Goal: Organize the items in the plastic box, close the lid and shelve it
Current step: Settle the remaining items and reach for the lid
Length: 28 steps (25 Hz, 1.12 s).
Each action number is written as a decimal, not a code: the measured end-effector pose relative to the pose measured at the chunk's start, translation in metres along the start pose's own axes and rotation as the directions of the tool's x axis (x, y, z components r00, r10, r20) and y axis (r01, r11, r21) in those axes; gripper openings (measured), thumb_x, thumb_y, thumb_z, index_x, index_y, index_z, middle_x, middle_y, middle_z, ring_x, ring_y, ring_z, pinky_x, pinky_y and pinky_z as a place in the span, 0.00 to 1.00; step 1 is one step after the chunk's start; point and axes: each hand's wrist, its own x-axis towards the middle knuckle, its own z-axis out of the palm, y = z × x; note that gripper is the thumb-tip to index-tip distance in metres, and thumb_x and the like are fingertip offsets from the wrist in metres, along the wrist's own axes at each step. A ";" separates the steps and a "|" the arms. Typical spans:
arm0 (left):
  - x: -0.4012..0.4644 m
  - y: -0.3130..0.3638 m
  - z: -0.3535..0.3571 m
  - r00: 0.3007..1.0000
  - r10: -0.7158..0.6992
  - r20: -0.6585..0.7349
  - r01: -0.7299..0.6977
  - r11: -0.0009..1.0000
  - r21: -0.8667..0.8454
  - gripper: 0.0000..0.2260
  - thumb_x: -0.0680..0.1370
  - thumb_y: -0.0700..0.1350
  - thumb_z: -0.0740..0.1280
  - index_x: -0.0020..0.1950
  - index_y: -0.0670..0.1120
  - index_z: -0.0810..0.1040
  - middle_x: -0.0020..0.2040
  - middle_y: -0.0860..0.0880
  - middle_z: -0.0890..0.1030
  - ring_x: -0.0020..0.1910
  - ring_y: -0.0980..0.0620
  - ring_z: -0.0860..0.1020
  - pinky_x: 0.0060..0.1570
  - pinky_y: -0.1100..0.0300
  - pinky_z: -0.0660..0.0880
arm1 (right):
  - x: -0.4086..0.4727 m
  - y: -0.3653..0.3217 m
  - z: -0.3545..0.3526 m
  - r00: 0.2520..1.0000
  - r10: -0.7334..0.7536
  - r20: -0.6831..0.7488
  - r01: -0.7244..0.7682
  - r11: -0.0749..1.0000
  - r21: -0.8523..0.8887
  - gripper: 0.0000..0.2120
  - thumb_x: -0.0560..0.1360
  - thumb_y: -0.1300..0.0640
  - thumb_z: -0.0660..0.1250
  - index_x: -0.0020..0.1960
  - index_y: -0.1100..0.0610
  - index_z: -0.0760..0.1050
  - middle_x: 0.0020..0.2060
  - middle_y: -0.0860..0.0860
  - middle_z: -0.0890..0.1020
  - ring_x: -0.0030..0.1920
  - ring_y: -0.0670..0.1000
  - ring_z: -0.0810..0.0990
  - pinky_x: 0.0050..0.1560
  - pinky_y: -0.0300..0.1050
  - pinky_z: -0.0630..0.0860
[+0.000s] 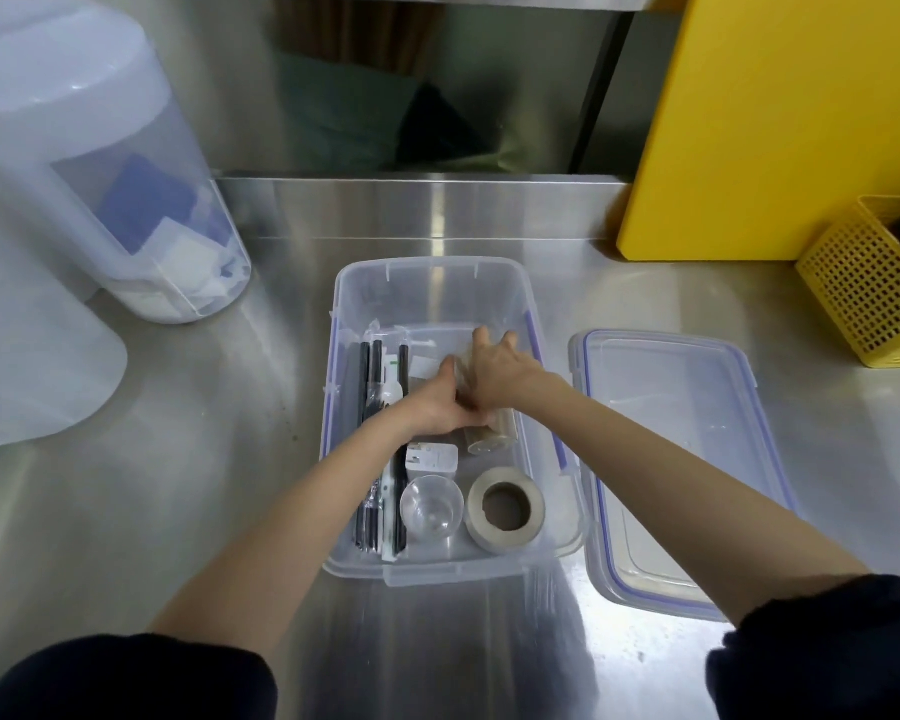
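A clear cylindrical container (489, 433) lies inside the plastic box (427, 283), its long axis running from near to far, along the box's length. It is gripped from both sides: the left hand (450, 407) is wrapped on its left flank, the right hand (500, 363) is closed over its far end. The lid (671, 459) lies just right of the box on the bench (204, 433), nearer the right hand. A tape roll (505, 509) and a clear cup (431, 506) are seen nearer.

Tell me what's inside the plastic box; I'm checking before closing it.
Inside the plastic box: a tape roll, clear cup, white plug, black straws and a clear roll. Both hands cover what lies beneath them.
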 end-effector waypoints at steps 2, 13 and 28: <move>-0.005 -0.002 0.006 0.999 0.003 0.040 -0.003 1.000 -0.008 0.36 0.72 0.41 0.72 0.71 0.38 0.53 0.64 0.39 0.74 0.63 0.43 0.74 0.53 0.60 0.70 | -0.007 -0.002 0.008 0.999 0.005 -0.039 -0.007 0.998 -0.056 0.29 0.74 0.60 0.65 0.70 0.61 0.54 0.66 0.64 0.60 0.64 0.63 0.68 0.61 0.51 0.71; -0.017 0.004 0.009 0.998 0.012 0.065 -0.018 0.995 0.095 0.36 0.72 0.42 0.71 0.72 0.39 0.55 0.62 0.41 0.76 0.59 0.45 0.75 0.55 0.58 0.71 | -0.025 0.004 0.010 0.993 -0.041 -0.114 0.030 0.995 -0.098 0.26 0.77 0.53 0.60 0.70 0.65 0.58 0.67 0.62 0.62 0.68 0.61 0.62 0.66 0.51 0.67; -0.077 0.101 0.040 0.947 0.262 -0.186 -0.216 0.948 0.234 0.23 0.78 0.45 0.62 0.72 0.42 0.63 0.71 0.43 0.69 0.67 0.45 0.71 0.65 0.55 0.67 | -0.117 0.115 -0.022 0.904 0.021 -0.426 0.118 0.947 0.297 0.23 0.78 0.55 0.60 0.72 0.59 0.63 0.68 0.61 0.69 0.68 0.60 0.69 0.67 0.48 0.66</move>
